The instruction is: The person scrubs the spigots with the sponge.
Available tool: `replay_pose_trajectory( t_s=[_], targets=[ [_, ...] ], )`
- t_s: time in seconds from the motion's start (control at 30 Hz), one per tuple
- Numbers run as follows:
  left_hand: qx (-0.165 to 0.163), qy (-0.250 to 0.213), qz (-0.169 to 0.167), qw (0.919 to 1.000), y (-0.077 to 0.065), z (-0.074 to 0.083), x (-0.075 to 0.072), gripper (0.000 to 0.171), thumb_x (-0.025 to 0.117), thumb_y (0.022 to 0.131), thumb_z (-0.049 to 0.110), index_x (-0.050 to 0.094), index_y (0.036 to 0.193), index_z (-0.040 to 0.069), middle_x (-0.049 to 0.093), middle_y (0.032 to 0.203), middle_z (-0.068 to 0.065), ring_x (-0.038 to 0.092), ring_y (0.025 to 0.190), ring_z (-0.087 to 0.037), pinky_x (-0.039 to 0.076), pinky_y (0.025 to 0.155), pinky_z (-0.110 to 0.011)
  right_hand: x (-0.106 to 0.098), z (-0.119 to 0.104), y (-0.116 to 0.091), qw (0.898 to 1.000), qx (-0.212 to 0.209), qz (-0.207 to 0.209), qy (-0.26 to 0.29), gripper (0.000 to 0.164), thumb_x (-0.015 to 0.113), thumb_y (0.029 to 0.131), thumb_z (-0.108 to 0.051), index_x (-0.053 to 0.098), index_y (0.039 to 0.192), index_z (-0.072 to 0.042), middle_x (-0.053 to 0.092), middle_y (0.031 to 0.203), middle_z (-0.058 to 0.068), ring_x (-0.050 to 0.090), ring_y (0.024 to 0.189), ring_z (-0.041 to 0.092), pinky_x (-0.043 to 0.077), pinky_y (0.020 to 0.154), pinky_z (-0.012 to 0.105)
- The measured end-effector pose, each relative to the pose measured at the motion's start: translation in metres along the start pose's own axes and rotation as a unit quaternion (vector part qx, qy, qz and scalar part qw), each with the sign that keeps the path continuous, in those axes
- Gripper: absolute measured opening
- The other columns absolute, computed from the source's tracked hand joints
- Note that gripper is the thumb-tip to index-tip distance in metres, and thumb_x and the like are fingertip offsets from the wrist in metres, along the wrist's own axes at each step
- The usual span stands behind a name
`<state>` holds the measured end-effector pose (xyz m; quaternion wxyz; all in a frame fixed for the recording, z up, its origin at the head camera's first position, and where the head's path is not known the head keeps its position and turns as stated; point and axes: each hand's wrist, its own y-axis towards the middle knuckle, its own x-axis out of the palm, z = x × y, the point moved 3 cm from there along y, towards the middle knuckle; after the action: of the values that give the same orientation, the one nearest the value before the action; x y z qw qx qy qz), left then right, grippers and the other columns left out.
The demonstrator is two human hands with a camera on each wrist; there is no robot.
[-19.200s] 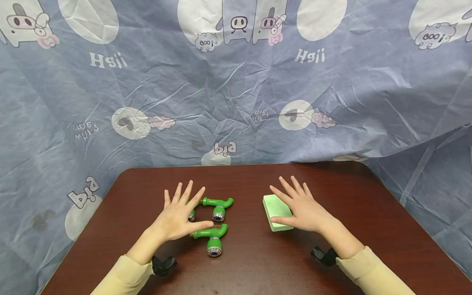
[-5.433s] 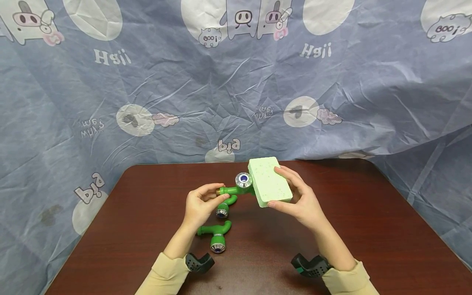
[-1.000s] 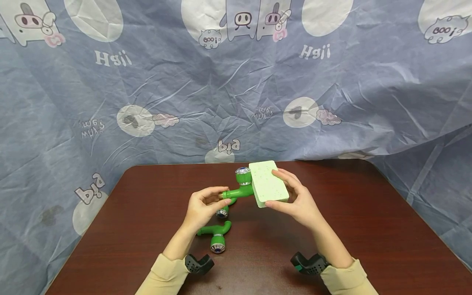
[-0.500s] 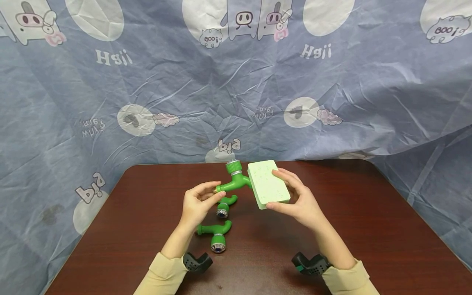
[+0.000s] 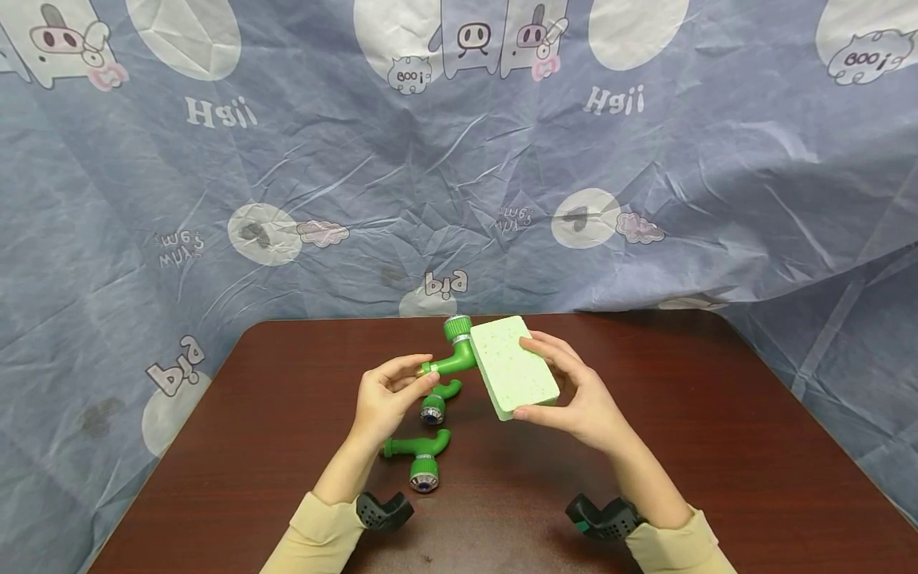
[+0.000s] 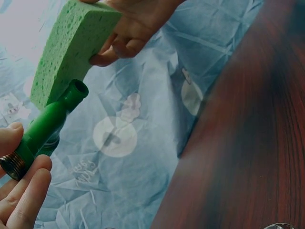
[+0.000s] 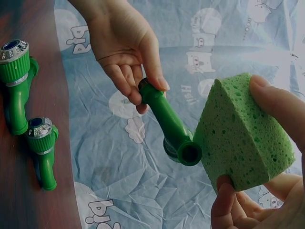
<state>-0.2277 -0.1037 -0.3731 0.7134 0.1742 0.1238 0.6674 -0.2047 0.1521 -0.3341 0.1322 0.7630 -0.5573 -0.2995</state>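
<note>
My left hand [image 5: 380, 400] pinches the brass threaded end of a green tap [image 5: 456, 360] between thumb and fingers, above the table. Its ribbed knob [image 5: 457, 328] points up. My right hand [image 5: 594, 408] grips a pale green sponge [image 5: 515, 368] by its edges, thumb on one side and fingers on the other. In the head view the sponge overlaps the tap's spout end. The open spout mouth [image 7: 190, 153] shows in the right wrist view, right at the sponge's edge. The left wrist view shows the sponge [image 6: 66, 47] behind the tap's body [image 6: 45, 126].
Two more green taps lie on the dark red-brown table [image 5: 717, 446]: one nearer the front [image 5: 425, 470], another behind it [image 5: 433, 410] below the left hand. A blue printed cloth [image 5: 402, 175] hangs behind the table. Black camera mounts [image 5: 386, 512] sit on both wrists.
Earliest, both hands were spread and bare, with the sponge on the table. Since then, each took hold. Lately the tap's knob turned upward, and the sponge just shifted left over the spout.
</note>
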Motion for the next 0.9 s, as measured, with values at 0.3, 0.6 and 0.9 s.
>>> replay_pose_trajectory(
  t_s=[0.3,0.6,0.9],
  targets=[
    [-0.001,0.014,-0.015,0.9998,-0.0013,-0.0051,0.0048,0.028,0.072,0.08,0.0,0.066,0.106,-0.007,0.066,0.092,-0.025,0.068,0.07,-0.013,0.057,0.064,-0.033,0.0059,-0.0018,-0.0013,1.0,-0.011,-0.014,-0.005,0.079,0.084,0.064,0.003,0.049,0.135,-0.004,0.034,0.144,0.011,0.053,0.103,0.018,0.045,0.079,0.02],
    [0.006,-0.001,-0.022,0.9997,-0.0009,-0.0035,0.0052,0.028,0.071,0.081,-0.002,0.065,0.107,-0.009,0.066,0.09,-0.026,0.068,0.071,-0.014,0.057,0.065,-0.037,0.0082,0.0007,-0.0013,0.999,-0.019,-0.009,-0.031,0.082,0.086,0.061,0.001,0.05,0.134,-0.003,0.035,0.143,0.011,0.053,0.104,0.017,0.044,0.08,0.021],
    [0.014,-0.007,0.0,0.9999,-0.0001,-0.0022,-0.001,0.027,0.071,0.081,-0.001,0.065,0.107,-0.008,0.066,0.087,-0.026,0.068,0.069,-0.016,0.057,0.065,-0.037,0.006,-0.0029,-0.0017,0.999,-0.016,-0.017,-0.037,0.08,0.085,0.061,0.004,0.05,0.133,-0.002,0.036,0.142,0.012,0.052,0.104,0.016,0.044,0.08,0.021]
  ],
)
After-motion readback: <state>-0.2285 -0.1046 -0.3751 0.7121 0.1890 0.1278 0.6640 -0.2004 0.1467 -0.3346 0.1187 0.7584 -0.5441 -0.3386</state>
